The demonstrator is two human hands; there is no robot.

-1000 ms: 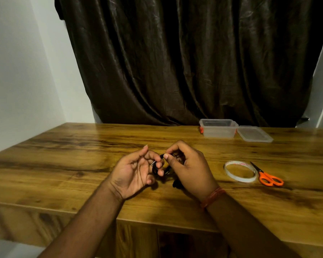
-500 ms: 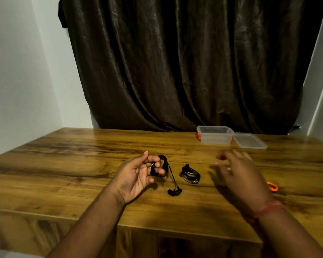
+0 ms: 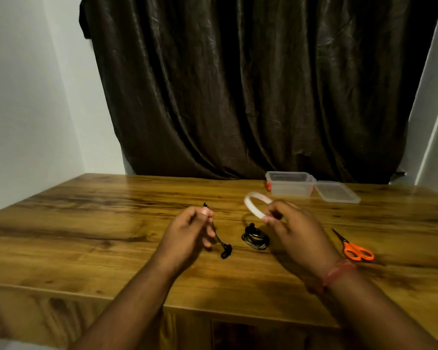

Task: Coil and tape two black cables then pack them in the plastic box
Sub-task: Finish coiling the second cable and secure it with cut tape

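Behind the counter (image 3: 91,231) hangs a dark curtain (image 3: 250,84), filling most of the far wall between pale walls on either side. The counter is a wide slab of brown wood grain running across the view. At its far right edge sits the box (image 3: 290,184), clear plastic with orange clips, open at the top, and the lid (image 3: 336,192) lies flat just beside it on the right.

The left hand (image 3: 187,232) is raised over the middle of the counter with its fingers curled, the grip clenched around a black cable (image 3: 221,245). One short end pokes up past the fingertips; the other end hangs down below the hand, its earbud tips resting on or just above the wood.

The right hand (image 3: 292,224) is lifted to the right of it, a red band on its wrist, and grips a tape roll (image 3: 253,204) by the rim, with the ring tilted up toward the box.

Between the two hands, on the counter, lies the second cable (image 3: 256,239), already wound into a small tight bundle. Orange-handled scissors (image 3: 353,247) lie to the right of the right hand, blades pointing away toward the far edge.
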